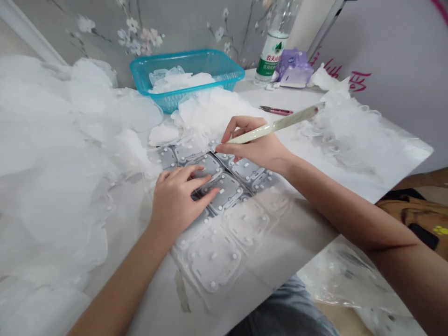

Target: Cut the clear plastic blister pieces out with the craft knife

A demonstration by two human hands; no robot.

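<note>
"So, what writing sits near you?"

"Your clear plastic bottle with a green-and-white label (270, 58), at the upper right, reads 农夫山 in red, the rest partly hidden; magenta handwriting (360, 80) marks the pale surface beyond."

"And your containers?"

"Your blue-green plastic basket (171, 99), upper centre, holds thin white translucent pieces (184, 83)."

"Your hands?"

"Your left hand (175, 198) is open, fingers spread over grey rounded-square panels with white studs (229, 192) at the centre. Your right hand (261, 148) pinches a glossy pale-green pen-like tool (287, 122), its tip over the panels' upper part."
</note>
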